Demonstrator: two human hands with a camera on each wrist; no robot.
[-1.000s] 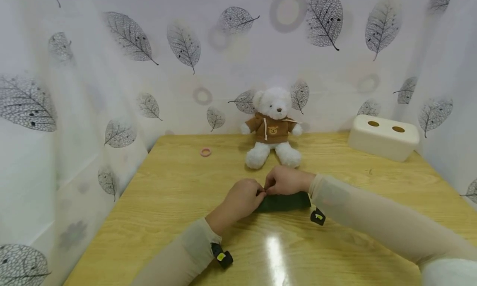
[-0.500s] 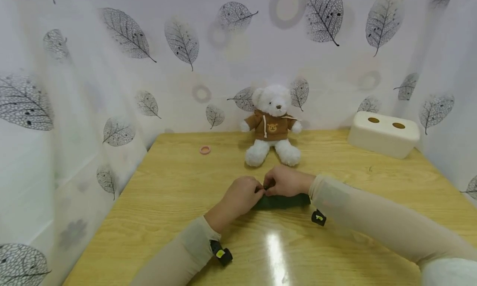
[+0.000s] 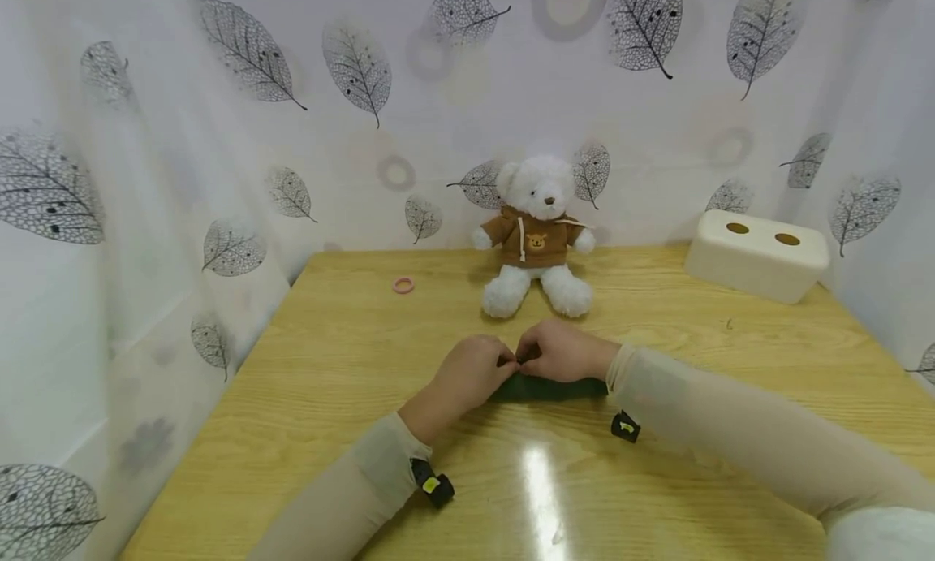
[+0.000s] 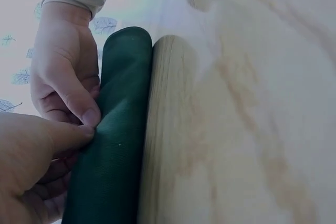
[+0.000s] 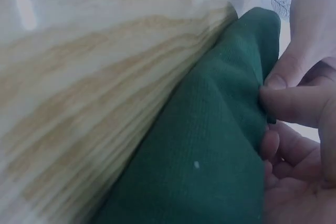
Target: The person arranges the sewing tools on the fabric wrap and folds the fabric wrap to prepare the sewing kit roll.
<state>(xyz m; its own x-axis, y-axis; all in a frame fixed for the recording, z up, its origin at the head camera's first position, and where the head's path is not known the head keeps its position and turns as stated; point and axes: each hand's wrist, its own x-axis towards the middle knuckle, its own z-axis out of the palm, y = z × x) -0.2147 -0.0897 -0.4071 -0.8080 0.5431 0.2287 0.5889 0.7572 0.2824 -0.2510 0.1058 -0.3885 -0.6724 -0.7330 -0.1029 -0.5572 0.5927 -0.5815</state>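
Note:
A long dark green fabric pouch (image 3: 555, 389) with rounded ends lies across the table in front of the teddy bear. My left hand (image 3: 471, 370) pinches its far edge near the left part, thumb and fingertips together. Right beside it, my right hand (image 3: 562, 351) pinches the same edge, so the fingertips of both hands meet. In the left wrist view the pouch (image 4: 113, 145) stands on its long side, smooth on the near face. Creases run across the pouch (image 5: 210, 108) towards the pinched spot in the right wrist view. Fingers hide most of the gripped edge.
A white teddy bear (image 3: 536, 240) in a brown hoodie sits at the back of the wooden table (image 3: 351, 415). To its left lies a small pink ring (image 3: 403, 285). A cream box (image 3: 760, 256) with two holes stands at the back right, before a leaf-patterned curtain (image 3: 438, 122).
The head view has tilted down slightly, so the background sits higher. Both hands keep their pinch with small shifts, and less of the pouch's near face shows below them.

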